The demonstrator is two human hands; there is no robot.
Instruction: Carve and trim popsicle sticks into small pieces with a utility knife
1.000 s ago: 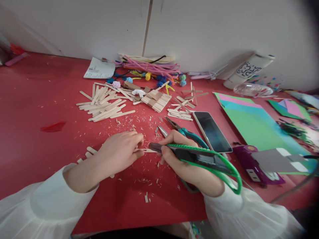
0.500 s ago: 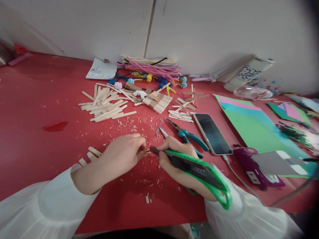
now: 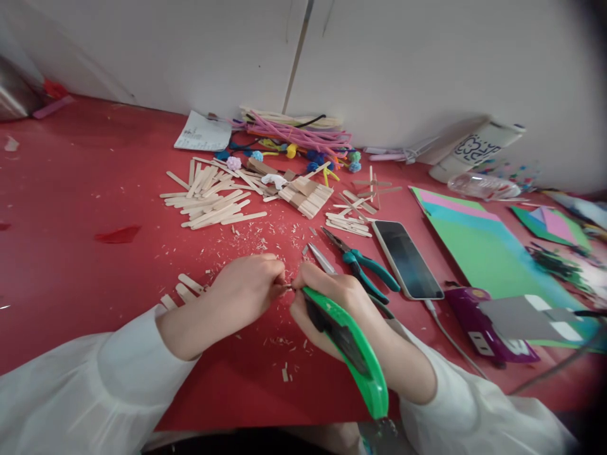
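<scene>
My right hand (image 3: 332,303) is wrapped round a green utility knife (image 3: 353,344), whose body runs back along my wrist. Its tip meets my left hand (image 3: 244,284), which pinches the end of a thin wooden craft stick (image 3: 286,287) against the red table (image 3: 71,253). Only a sliver of the stick shows between the two hands. Both hands are closed and nearly touch. Wood shavings (image 3: 279,344) are scattered around them. A few short cut stick pieces (image 3: 183,291) lie just left of my left wrist.
Behind the hands lie a pile of craft sticks (image 3: 208,199), a glued stick panel (image 3: 306,193), teal pliers (image 3: 363,265), tweezers (image 3: 321,258), a phone (image 3: 406,259) and pink pipe cleaners (image 3: 303,133). Coloured paper sheets (image 3: 478,243) and a purple object (image 3: 493,322) are at the right.
The knife has swung from lying across to the right to pointing back toward me, its blade end drawn in against my left fingertips. The view has shifted a little.
</scene>
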